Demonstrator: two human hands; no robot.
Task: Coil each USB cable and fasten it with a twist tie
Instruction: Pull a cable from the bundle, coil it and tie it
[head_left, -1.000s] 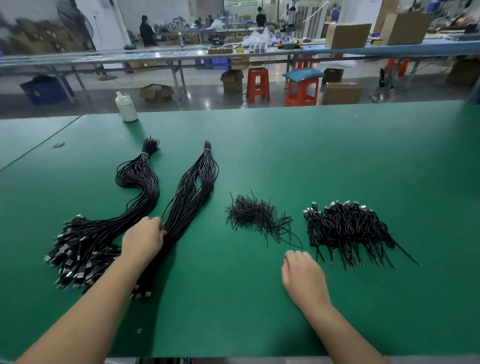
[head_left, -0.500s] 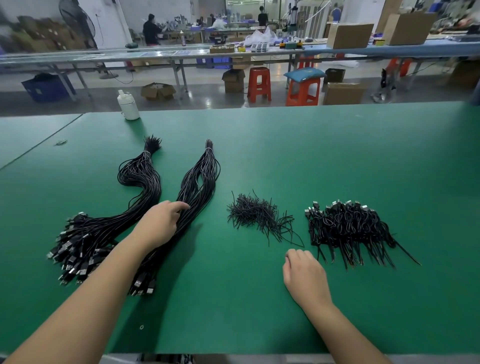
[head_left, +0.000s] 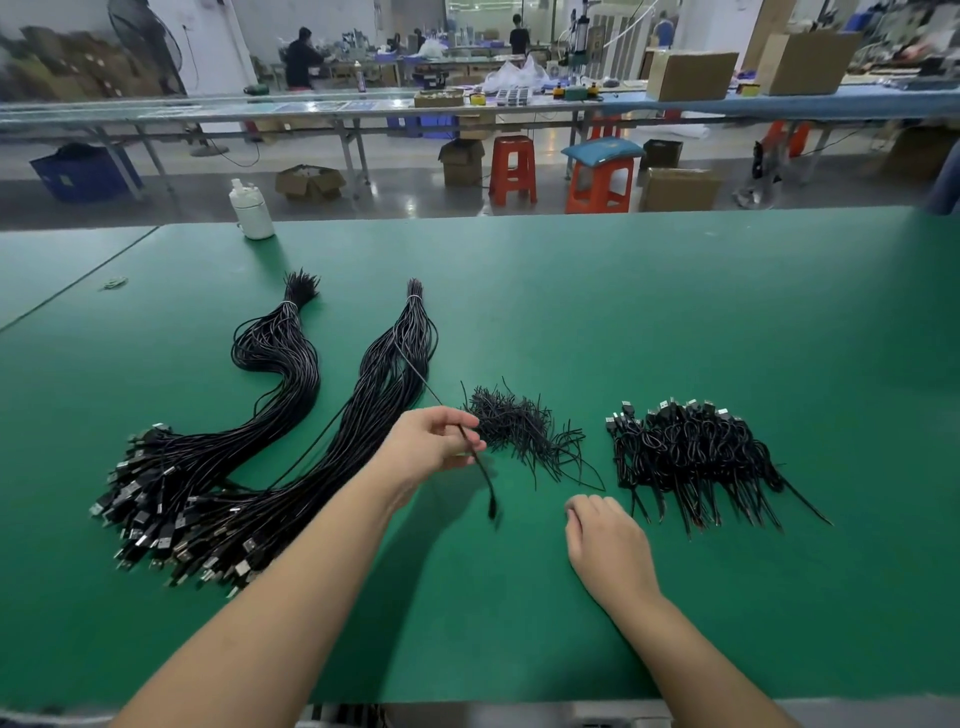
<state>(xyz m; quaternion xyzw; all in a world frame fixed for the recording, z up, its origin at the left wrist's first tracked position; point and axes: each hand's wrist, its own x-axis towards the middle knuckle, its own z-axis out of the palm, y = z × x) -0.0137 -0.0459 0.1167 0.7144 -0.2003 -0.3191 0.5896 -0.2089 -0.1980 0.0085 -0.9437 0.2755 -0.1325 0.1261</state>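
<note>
One USB cable pinched by left hand | right hand beside, seemingly loosely curled, holding nothing

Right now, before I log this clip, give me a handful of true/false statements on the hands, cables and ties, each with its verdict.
1. The left hand pinches a single cable drawn from the right-hand bundle. True.
2. The right hand holds a twist tie. False: it rests on the green table with nothing in its grip.
3. The loose twist ties lie between the uncoiled bundles and the coiled cables. True.
4. The pile of coiled cables sits at the far left. False: it lies on the right, beyond the right hand.
5. The white bottle lies tipped over among the ties. False: it stands upright near the table's far edge.
</note>
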